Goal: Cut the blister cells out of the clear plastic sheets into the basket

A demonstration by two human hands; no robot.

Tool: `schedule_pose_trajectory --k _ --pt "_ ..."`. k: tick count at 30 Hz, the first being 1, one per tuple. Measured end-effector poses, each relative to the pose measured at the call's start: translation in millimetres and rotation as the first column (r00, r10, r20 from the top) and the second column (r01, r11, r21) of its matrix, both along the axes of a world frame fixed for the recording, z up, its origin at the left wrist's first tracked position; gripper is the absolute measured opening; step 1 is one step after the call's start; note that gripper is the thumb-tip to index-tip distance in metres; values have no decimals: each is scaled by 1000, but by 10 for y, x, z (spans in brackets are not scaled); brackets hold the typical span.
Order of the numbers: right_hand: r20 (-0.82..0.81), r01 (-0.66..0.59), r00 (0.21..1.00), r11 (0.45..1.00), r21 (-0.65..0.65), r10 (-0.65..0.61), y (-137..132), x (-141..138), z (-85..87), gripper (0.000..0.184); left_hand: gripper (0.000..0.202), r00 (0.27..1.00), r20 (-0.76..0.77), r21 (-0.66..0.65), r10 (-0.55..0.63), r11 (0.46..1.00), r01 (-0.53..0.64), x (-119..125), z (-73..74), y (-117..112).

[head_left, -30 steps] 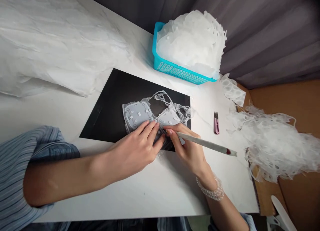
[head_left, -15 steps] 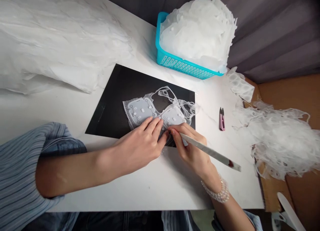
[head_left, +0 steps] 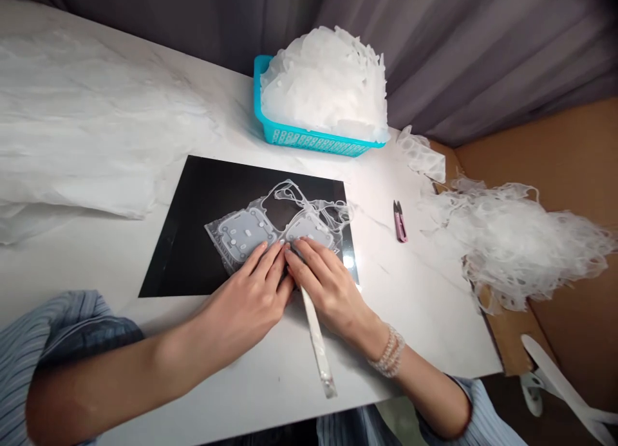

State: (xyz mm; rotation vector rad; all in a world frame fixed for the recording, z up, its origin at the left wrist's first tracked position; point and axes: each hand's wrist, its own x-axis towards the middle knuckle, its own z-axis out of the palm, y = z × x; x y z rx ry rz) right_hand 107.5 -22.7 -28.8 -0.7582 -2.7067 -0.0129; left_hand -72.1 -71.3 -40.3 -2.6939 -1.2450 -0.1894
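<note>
A translucent silicone-like sheet point(head_left: 244, 232) with two rounded grey panels, small white raised pieces and loose cut-out strips point(head_left: 328, 209) lies on a black mat point(head_left: 181, 240). My left hand point(head_left: 258, 295) presses on its near edge, fingers stretched out flat. Close beside it, my right hand point(head_left: 328, 285) is closed around a long, flat, pale tool point(head_left: 316, 343), shaped like tweezers. The tool's rear end points toward me; its working tip is hidden under my fingers. The fingertips of both hands nearly touch over the sheet's lower middle.
A blue basket point(head_left: 313, 140) heaped with white translucent pieces point(head_left: 323, 79) stands behind the mat. Pink thread snips point(head_left: 400, 222) lie to the right. Tangled scraps point(head_left: 526, 240) spill over a cardboard box point(head_left: 579, 150). White sheets point(head_left: 87, 124) are stacked at left.
My right hand has turned over the tool, whose rear end has swung from pointing right to pointing toward me. My left hand still presses the sheet. The camera view has shifted.
</note>
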Motion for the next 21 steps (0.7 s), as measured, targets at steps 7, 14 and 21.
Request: schedule_pose_trajectory --k 7,14,21 --pt "102 -15 995 999 41 11 -24 -7 -33 36 41 1000 -7 14 26 1000 -26 3 -114 -72" --pt "162 -60 986 996 60 49 9 -25 10 35 50 997 -69 -12 20 1000 -21 -22 -123 -98" --pt "-304 12 938 891 -454 -167 179 191 25 34 52 996 -40 35 76 997 -75 -8 -122 -103"
